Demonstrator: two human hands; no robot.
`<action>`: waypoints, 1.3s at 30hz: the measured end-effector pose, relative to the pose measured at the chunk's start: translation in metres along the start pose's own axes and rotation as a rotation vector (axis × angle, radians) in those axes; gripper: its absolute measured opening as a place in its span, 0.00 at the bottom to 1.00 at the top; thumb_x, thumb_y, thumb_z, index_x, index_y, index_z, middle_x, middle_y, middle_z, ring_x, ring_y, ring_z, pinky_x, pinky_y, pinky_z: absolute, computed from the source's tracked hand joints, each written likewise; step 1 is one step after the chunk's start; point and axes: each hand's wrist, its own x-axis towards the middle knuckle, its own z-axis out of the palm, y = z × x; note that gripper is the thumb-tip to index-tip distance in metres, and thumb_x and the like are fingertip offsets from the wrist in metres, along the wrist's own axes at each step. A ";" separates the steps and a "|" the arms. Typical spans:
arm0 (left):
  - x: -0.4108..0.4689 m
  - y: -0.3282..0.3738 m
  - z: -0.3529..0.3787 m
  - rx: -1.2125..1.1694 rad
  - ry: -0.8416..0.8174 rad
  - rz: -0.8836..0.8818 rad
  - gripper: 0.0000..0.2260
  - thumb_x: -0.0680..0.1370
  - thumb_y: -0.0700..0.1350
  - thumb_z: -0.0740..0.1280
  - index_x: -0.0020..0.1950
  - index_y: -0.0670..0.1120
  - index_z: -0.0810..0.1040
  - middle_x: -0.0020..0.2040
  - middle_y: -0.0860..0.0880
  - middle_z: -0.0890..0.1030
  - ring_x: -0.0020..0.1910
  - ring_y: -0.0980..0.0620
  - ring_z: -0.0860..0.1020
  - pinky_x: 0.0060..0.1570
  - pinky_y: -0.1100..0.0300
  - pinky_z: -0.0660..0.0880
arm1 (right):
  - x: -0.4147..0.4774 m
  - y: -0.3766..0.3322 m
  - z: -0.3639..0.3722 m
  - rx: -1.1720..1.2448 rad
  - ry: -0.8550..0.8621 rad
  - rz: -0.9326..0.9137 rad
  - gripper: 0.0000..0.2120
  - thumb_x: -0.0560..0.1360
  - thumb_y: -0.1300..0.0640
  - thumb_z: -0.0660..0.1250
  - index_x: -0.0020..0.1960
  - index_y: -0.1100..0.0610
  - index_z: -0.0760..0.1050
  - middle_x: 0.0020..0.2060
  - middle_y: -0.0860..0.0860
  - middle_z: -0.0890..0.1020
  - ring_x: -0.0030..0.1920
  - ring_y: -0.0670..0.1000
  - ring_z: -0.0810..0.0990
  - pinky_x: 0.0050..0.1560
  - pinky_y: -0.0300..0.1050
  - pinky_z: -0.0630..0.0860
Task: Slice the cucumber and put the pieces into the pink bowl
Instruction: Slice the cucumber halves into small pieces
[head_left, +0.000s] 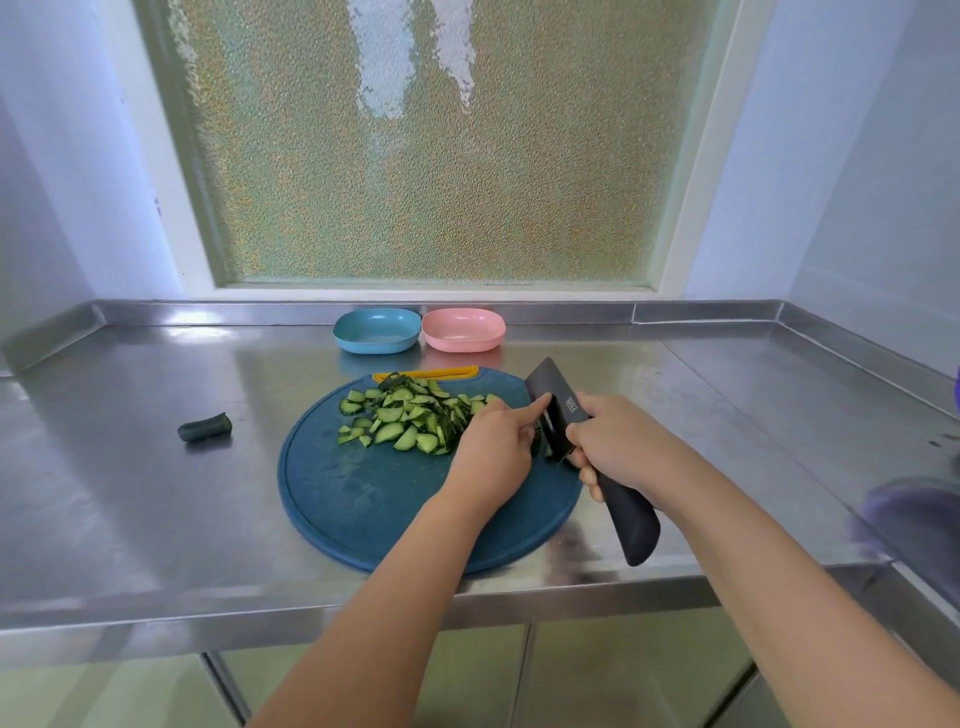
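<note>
Several green cucumber slices (410, 418) lie heaped on the far half of a round blue cutting board (363, 499). My right hand (618, 447) grips the handle of a black cleaver (556, 400), its blade tilted over the board's right side. My left hand (493, 447) has its fingers curled, with the index finger stretched out against the blade's face. Between hand and blade shows a dark bit of cucumber, mostly hidden. The pink bowl (463, 330) stands beyond the board, with no pieces visible inside.
A blue bowl (376, 331) sits left of the pink one. A dark cucumber end piece (204, 427) lies on the steel counter (156, 493) left of the board. Raised steel edges border the counter at the back and sides. A blurred purple object (914, 514) is at the right.
</note>
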 end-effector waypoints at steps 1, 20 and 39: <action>0.000 0.000 0.000 0.001 0.001 0.001 0.21 0.80 0.38 0.57 0.72 0.52 0.67 0.43 0.46 0.67 0.48 0.45 0.70 0.46 0.59 0.64 | 0.000 0.000 0.001 -0.016 0.002 -0.003 0.16 0.73 0.69 0.52 0.57 0.62 0.71 0.31 0.60 0.71 0.25 0.55 0.69 0.31 0.49 0.70; 0.001 -0.002 0.002 0.071 -0.011 -0.014 0.19 0.81 0.40 0.56 0.71 0.51 0.68 0.44 0.47 0.67 0.49 0.46 0.71 0.43 0.62 0.62 | -0.014 -0.015 0.015 -0.172 0.038 0.047 0.15 0.75 0.69 0.51 0.59 0.63 0.68 0.28 0.58 0.73 0.24 0.55 0.71 0.28 0.42 0.71; 0.000 0.002 -0.002 -0.003 0.003 -0.029 0.19 0.80 0.38 0.56 0.70 0.50 0.70 0.44 0.47 0.67 0.50 0.45 0.71 0.43 0.64 0.60 | -0.002 -0.001 0.010 -0.010 -0.008 0.065 0.15 0.76 0.67 0.52 0.59 0.61 0.69 0.27 0.57 0.72 0.23 0.54 0.70 0.29 0.45 0.71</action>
